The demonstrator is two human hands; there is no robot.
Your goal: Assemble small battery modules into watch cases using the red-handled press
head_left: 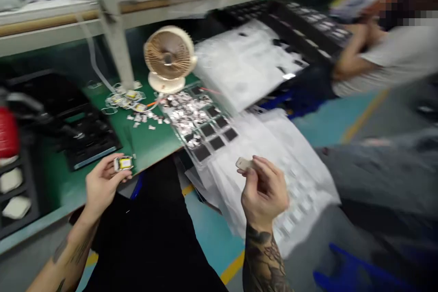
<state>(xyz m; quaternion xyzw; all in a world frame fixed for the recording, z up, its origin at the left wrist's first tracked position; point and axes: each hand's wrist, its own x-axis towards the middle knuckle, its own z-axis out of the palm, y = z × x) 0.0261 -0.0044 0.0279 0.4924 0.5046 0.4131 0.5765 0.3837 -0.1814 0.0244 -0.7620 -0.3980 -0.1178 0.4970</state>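
Note:
Between the thumb and fingers of my left hand (106,180) is a small white device with a yellow-edged battery (125,163) facing up. It is held just above the front edge of the green bench. On the other side, my right hand (265,187) pinches a small flat beige plastic piece (243,163) with a slot near its end. That hand is over a white plastic sheet (294,178), under which rows of pale pieces show faintly. Motion blur hides the finer details of both parts.
A beige fan (169,57) stands behind a clear tray (201,157) with dark squares and a heap of small pieces. Wired yellow parts (131,94) lie beside it. A black fixture (92,141) is at left. A co-worker's arm (356,54) reaches in at right. Blue stool parts (356,269) are lower right.

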